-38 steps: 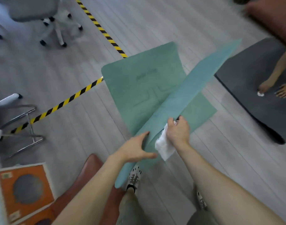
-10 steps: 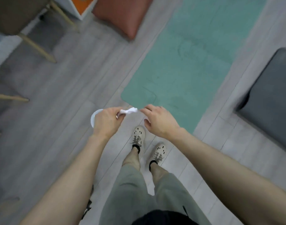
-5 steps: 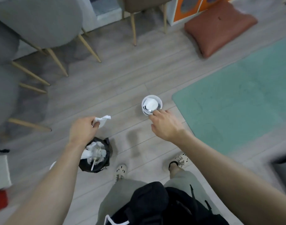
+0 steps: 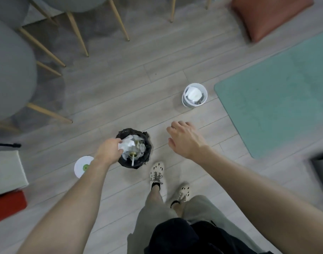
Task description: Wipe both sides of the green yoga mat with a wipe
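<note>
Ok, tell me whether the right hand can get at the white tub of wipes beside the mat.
Probably yes. The right hand is open and holds nothing, and only bare floor lies between it and the white tub, whose top is uncovered. Bending lower may be needed.

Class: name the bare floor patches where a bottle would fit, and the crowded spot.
Bare boards lie between the chair legs and the wipe tub, and between the right hand and the green yoga mat. Crowded: around the bin, with the left hand, white lid and shoes.
</note>
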Action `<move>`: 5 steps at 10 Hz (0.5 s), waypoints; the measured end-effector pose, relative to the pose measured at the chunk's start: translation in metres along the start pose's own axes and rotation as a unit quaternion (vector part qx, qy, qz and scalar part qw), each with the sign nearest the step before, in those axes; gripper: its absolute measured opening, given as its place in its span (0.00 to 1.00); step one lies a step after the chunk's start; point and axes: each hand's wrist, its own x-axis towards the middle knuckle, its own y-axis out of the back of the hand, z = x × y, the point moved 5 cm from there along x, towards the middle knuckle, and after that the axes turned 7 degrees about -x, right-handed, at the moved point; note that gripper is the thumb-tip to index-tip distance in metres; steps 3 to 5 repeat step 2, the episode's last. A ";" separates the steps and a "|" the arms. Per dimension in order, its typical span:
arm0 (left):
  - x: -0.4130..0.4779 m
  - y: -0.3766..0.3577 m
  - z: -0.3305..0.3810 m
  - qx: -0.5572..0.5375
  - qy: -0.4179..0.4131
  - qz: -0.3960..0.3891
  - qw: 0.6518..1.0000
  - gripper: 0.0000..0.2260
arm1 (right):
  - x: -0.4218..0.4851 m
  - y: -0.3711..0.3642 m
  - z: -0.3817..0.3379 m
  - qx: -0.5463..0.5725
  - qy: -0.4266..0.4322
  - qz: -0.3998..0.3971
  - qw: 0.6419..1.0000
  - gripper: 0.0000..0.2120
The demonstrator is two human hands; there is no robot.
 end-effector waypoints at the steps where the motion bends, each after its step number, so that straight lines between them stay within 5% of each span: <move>1: -0.004 -0.009 0.004 0.026 -0.047 -0.013 0.998 0.18 | -0.005 -0.005 -0.012 0.011 -0.008 0.001 1.000 0.10; 5: -0.011 -0.005 0.030 0.051 -0.102 0.020 0.993 0.16 | -0.012 -0.004 -0.009 -0.010 -0.028 0.012 0.999 0.10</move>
